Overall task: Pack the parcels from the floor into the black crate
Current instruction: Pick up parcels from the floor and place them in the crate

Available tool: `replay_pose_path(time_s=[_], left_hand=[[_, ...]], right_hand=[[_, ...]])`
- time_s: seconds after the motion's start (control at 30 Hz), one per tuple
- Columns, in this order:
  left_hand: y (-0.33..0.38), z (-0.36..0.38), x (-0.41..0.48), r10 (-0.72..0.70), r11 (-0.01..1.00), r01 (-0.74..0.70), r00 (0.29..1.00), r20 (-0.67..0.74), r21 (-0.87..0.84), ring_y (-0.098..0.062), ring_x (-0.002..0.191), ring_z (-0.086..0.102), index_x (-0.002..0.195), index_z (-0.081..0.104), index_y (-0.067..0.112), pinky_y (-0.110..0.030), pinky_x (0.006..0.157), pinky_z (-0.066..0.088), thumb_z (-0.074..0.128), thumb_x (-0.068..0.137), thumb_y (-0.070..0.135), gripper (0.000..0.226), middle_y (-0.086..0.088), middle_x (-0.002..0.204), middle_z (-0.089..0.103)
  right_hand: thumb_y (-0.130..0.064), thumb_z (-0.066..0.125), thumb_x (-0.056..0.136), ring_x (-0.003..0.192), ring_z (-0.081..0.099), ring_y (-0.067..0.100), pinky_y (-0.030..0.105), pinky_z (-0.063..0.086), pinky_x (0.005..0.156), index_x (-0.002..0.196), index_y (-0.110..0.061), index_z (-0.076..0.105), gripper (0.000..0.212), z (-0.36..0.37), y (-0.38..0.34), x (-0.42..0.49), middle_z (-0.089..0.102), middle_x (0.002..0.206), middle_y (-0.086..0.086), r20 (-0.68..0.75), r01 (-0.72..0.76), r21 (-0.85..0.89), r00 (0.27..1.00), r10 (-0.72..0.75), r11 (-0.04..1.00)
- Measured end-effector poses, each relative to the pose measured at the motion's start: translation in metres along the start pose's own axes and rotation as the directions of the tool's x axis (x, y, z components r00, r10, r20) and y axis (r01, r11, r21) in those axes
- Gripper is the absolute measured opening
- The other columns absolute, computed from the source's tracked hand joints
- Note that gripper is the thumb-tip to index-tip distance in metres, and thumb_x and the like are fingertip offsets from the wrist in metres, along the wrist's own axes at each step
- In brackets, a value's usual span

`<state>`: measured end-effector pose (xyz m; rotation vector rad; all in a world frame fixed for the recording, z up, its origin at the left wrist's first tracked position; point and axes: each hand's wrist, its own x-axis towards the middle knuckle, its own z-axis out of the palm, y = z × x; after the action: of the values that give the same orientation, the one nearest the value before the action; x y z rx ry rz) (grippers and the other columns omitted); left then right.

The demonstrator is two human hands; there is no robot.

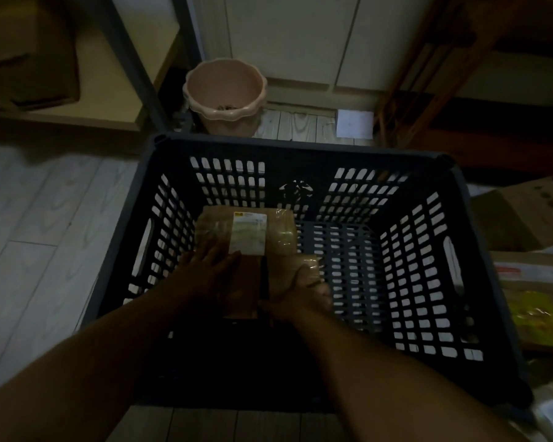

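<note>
A black slotted crate (304,147) stands on the floor right in front of me. Inside it, at the far left, lies a brown taped parcel (281,232) with a white label on top. My left hand (209,271) rests flat on the near part of that parcel, fingers straight. A smaller brown parcel (307,271) sits just to its right, and my right hand (300,296) grips its near end with curled fingers. Both forearms reach down over the crate's near wall.
More parcels lie on the floor at the right: a cardboard box (524,215), a taped box (537,272) and a yellow packet (543,314). A pink flowerpot (225,97) stands behind the crate. Shelving with a cardboard box (29,59) is at the far left.
</note>
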<state>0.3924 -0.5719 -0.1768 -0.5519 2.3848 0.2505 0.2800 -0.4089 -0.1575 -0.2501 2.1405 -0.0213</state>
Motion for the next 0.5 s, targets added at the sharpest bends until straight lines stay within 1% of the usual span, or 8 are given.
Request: replay_pose_path(time_s=[0.1, 0.17, 0.23, 0.3, 0.37, 0.43, 0.47, 0.5], left_hand=[[-0.003, -0.001, 0.003, -0.003, 1.0, 0.003, 1.0, 0.016, -0.014, -0.031, 0.145, -0.018, 0.147, -0.015, 0.037, -0.057, 0.115, -0.001, 0.05, 0.084, 0.061, 0.093, -0.003, 0.159, -0.017], [0.0, -0.005, 0.003, -0.01, 1.0, 0.01, 0.999, 0.035, -0.01, -0.032, 0.145, -0.017, 0.147, -0.015, 0.036, -0.057, 0.115, 0.0, 0.05, 0.085, 0.06, 0.093, -0.004, 0.159, -0.016], [0.003, -0.013, 0.0, -0.013, 1.0, 0.014, 0.997, 0.075, -0.01, -0.032, 0.145, -0.015, 0.148, -0.015, 0.034, -0.058, 0.115, 0.001, 0.054, 0.084, 0.056, 0.096, -0.005, 0.159, -0.015], [0.002, -0.028, -0.008, -0.025, 0.999, 0.029, 0.995, 0.101, -0.034, -0.033, 0.145, -0.014, 0.148, -0.012, 0.033, -0.058, 0.116, 0.002, 0.055, 0.085, 0.052, 0.095, -0.006, 0.159, -0.013], [0.003, -0.055, -0.03, -0.033, 0.994, 0.044, 0.993, 0.111, -0.104, -0.034, 0.145, -0.012, 0.149, -0.008, 0.031, -0.058, 0.117, 0.001, 0.054, 0.084, 0.055, 0.093, -0.009, 0.159, -0.012], [0.008, -0.083, -0.059, -0.056, 0.981, 0.072, 0.994, 0.094, -0.179, -0.034, 0.146, -0.01, 0.15, -0.004, 0.029, -0.058, 0.117, 0.001, 0.053, 0.085, 0.055, 0.091, -0.009, 0.159, -0.009], [0.013, -0.106, -0.083, -0.066, 0.977, 0.088, 0.991, 0.116, -0.195, -0.034, 0.145, -0.012, 0.15, -0.006, 0.03, -0.056, 0.117, 0.0, 0.052, 0.086, 0.055, 0.09, -0.007, 0.159, -0.011], [0.018, -0.13, -0.109, -0.077, 0.976, 0.103, 0.988, 0.137, -0.19, -0.033, 0.145, -0.013, 0.149, -0.009, 0.031, -0.055, 0.118, 0.001, 0.051, 0.086, 0.056, 0.09, -0.005, 0.159, -0.014]], right_hand=[[-0.069, 0.071, 0.064, 0.144, 0.001, 0.043, 0.05, 0.023, 0.116, 0.144, -0.028, -0.032, 0.137, 0.004, 0.003, 0.003, -0.018, 0.153, 0.024, 0.103, 0.026, -0.004, 0.994, -0.025, 1.0], [-0.062, 0.074, 0.067, 0.144, 0.005, 0.041, 0.046, 0.027, 0.116, 0.142, -0.026, -0.035, 0.137, 0.001, 0.006, 0.006, -0.02, 0.153, 0.022, 0.139, 0.027, -0.042, 0.99, -0.021, 0.999], [-0.054, 0.077, 0.07, 0.144, 0.01, 0.04, 0.045, 0.031, 0.113, 0.143, -0.025, -0.032, 0.135, -0.006, 0.007, 0.001, -0.017, 0.155, 0.021, 0.156, 0.033, -0.074, 0.987, -0.021, 0.997], [-0.054, 0.078, 0.068, 0.144, 0.003, 0.043, 0.051, 0.027, 0.114, 0.145, -0.029, -0.028, 0.134, -0.018, 0.003, -0.009, -0.023, 0.155, 0.02, 0.167, 0.069, -0.108, 0.985, -0.051, 0.992], [-0.066, 0.071, 0.06, 0.143, -0.005, 0.046, 0.062, 0.018, 0.113, 0.148, -0.034, -0.021, 0.131, -0.037, 0.002, -0.028, -0.027, 0.155, 0.014, 0.168, 0.151, -0.155, 0.978, -0.124, 0.976], [-0.073, 0.055, 0.054, 0.143, -0.003, 0.045, 0.064, 0.015, 0.111, 0.15, -0.037, -0.009, 0.121, -0.052, 0.007, -0.048, -0.016, 0.16, 0.007, 0.158, 0.195, -0.168, 0.973, -0.169, 0.966], [-0.074, 0.051, 0.057, 0.143, 0.001, 0.043, 0.063, 0.016, 0.112, 0.151, -0.037, -0.003, 0.114, -0.074, 0.009, -0.084, -0.008, 0.161, 0.005, 0.143, 0.198, -0.177, 0.974, -0.174, 0.964], [-0.074, 0.052, 0.063, 0.143, 0.006, 0.041, 0.061, 0.016, 0.113, 0.151, -0.036, 0.002, 0.108, -0.097, 0.01, -0.122, -0.002, 0.161, 0.006, 0.114, 0.202, -0.173, 0.976, -0.185, 0.964]])
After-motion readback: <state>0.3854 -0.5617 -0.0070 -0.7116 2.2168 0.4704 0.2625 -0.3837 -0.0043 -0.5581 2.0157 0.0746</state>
